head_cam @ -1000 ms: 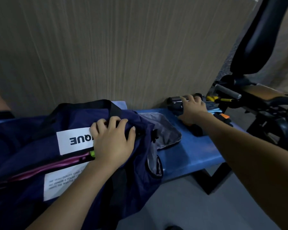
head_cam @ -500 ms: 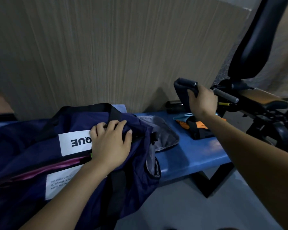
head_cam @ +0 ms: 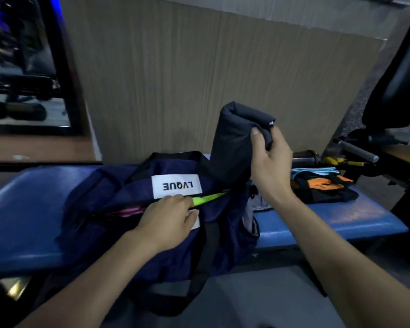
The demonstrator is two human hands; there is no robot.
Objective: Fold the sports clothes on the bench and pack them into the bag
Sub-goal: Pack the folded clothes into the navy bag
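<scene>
A navy duffel bag (head_cam: pixel 104 223) with a white LVQUE label lies on the blue bench (head_cam: pixel 329 216). My left hand (head_cam: pixel 168 216) grips the near edge of the bag's opening by the green and pink zipper. My right hand (head_cam: pixel 269 159) holds a folded dark grey garment (head_cam: pixel 232 143) upright above the bag's right end, thumb pinching its top fold. A black and orange garment (head_cam: pixel 322 188) with a light blue piece on top lies on the bench to the right.
A wood-grain panel (head_cam: pixel 211 79) stands behind the bench. Gym equipment with a black padded seat (head_cam: pixel 398 86) and metal handles crowds the right side. A dark bottle (head_cam: pixel 305 156) lies at the bench's back. A mirror fills the upper left.
My right hand has carried the folded dark garment leftward from the bench's right end to above the bag. My left hand slid from the bag's top to the zipper edge.
</scene>
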